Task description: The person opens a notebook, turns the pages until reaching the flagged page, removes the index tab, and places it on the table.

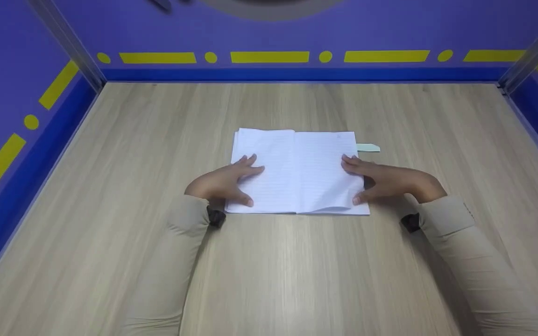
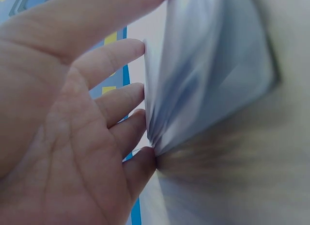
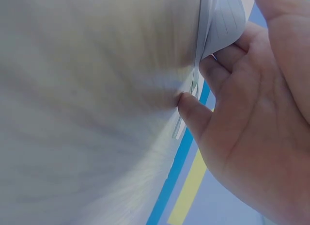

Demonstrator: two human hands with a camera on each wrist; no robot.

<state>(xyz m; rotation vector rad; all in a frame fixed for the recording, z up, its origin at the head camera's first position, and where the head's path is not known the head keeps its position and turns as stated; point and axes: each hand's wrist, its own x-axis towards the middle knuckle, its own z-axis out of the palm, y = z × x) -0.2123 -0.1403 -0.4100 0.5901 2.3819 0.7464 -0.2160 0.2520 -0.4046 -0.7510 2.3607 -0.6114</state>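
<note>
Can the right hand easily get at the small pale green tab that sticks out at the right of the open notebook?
Probably yes. The right hand rests on the notebook right page, and the tab lies just beyond its fingers on bare table, with nothing between.

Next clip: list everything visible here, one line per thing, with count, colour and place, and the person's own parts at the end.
notebook: 1, white lined pages, lying open in the middle of the table
paper tab: 1, pale green, sticking out from the notebook's right edge near the top
table: 1, light wood grain, filling the floor of the booth
walls: 3, purple with yellow dashes and dots and a blue strip at the base, at the back and both sides
left hand: 1, fingers spread flat on the left page, thumb at the lower edge
right hand: 1, fingers on the right page, thumb at its lower right corner where the page lifts a little
sleeves: 2, beige, coming in from the bottom
</note>
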